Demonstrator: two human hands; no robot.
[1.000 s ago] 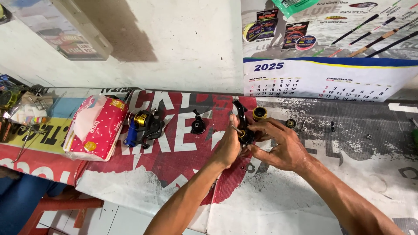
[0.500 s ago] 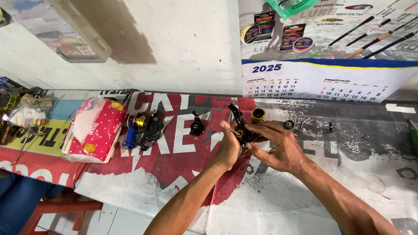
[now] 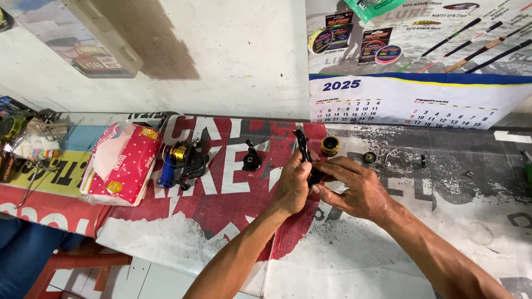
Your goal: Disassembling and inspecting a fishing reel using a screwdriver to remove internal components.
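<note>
Your left hand and your right hand meet near the middle of the table. Both are closed on a small black reel part. Your left grip wraps its lower end, and your right fingers pinch it from the 3 o'clock side. The long thin arm of the part sticks up toward 12 o'clock, above your left thumb. The part is held up in your hands, just over the red and white printed sheet that covers the table.

Just past the part, at 1 o'clock, sits a small gold and black ring. More little black bits lie at 2 o'clock, apart from each other. At 10 o'clock from your left hand stands a small black knob piece. Farther toward 9 o'clock lies a fishing reel with a blue handle and a gold spool. Beside it, still more to 9 o'clock, is a pink tissue pack with a white tissue poking out.

A calendar with fishing pictures hangs on the wall at 12 o'clock.
</note>
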